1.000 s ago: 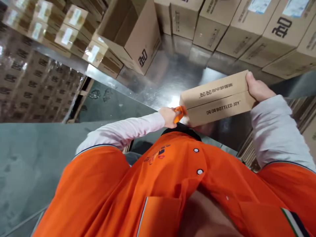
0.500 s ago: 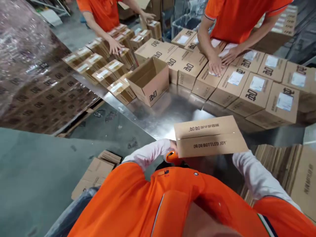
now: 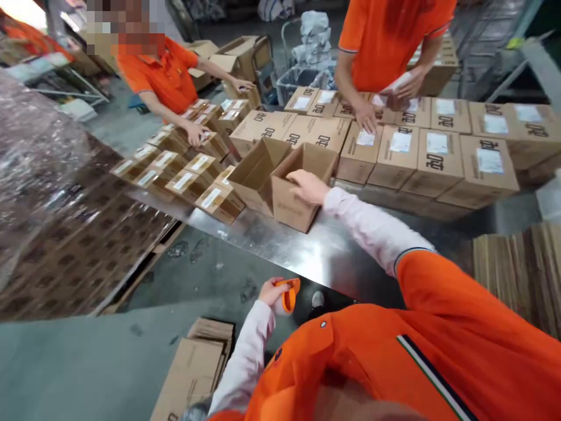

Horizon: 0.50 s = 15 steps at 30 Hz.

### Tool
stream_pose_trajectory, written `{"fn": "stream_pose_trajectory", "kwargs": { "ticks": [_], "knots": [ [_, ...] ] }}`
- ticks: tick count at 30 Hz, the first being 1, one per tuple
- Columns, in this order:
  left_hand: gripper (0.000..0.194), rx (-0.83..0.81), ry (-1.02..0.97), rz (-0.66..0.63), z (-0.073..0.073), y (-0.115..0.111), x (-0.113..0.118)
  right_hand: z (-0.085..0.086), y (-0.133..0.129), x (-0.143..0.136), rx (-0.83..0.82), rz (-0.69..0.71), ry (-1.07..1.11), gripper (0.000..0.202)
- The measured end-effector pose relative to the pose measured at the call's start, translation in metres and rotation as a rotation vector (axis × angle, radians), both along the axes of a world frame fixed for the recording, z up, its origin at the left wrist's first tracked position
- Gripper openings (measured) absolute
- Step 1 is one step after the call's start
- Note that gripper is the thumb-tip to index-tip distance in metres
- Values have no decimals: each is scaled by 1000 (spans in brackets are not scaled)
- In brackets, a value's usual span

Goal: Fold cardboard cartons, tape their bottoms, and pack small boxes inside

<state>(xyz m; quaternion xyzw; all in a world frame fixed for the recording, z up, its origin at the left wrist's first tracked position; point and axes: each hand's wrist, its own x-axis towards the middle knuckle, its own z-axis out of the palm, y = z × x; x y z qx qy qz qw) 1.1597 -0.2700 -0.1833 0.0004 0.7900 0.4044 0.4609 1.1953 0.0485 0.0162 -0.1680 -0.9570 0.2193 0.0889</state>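
Note:
My right hand (image 3: 310, 187) reaches over the metal table and grips the near rim of an open-topped cardboard box (image 3: 293, 206), its fingers bent over the edge. That box stands upright, right beside a second open box (image 3: 250, 188); the bottoms inside are hidden. Low in front of my body, off the table's edge, my left hand (image 3: 270, 292) is closed around an orange tape dispenser (image 3: 289, 299).
Rows of labelled closed boxes (image 3: 433, 155) line the metal table (image 3: 280, 245). Smaller taped boxes (image 3: 184, 178) stand left. Two co-workers in orange shirts handle boxes opposite. Flattened cartons (image 3: 193, 368) lie on the floor; more stacked cardboard (image 3: 517, 275) stands right. A plastic-wrapped pallet (image 3: 52, 234) is at left.
The box that was near my body now stands open side up beside the other open box, with my right hand on it. My left hand has come away with the tape dispenser. The view has shifted.

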Motion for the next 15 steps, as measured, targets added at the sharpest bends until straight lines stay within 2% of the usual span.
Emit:
{"fn": "stream_pose_trajectory", "kwargs": {
  "ticks": [2,3,4,5,6,7,9,10,11,13,15],
  "knots": [
    [43,-14,16,-83,3,-2,6,-17,-30,-4,20,129,109,59],
    [43,-20,26,-134,5,-1,9,-24,-34,10,17,142,155,58],
    [43,-26,40,-197,5,1,13,-30,-31,34,9,93,188,52],
    [43,-31,61,-269,5,5,18,-34,-20,69,1,-15,206,45],
    [42,-35,87,-353,3,9,22,-36,-4,114,3,-186,207,41],
    [41,-41,117,-443,1,14,26,-36,13,169,12,-414,184,39],
    [40,-57,158,-645,-4,30,35,-33,39,301,38,-950,77,36],
    [40,-62,165,-751,-8,41,41,-29,42,371,20,-1210,-17,36],
    [40,-66,166,-850,-10,55,47,-26,38,440,7,-1423,-75,38],
    [43,-53,149,-1026,-13,85,66,-20,8,557,-33,-1735,-166,43],
    [51,10,146,-1133,-7,114,93,-20,-32,640,-84,-1946,-223,58]
  ]
}}
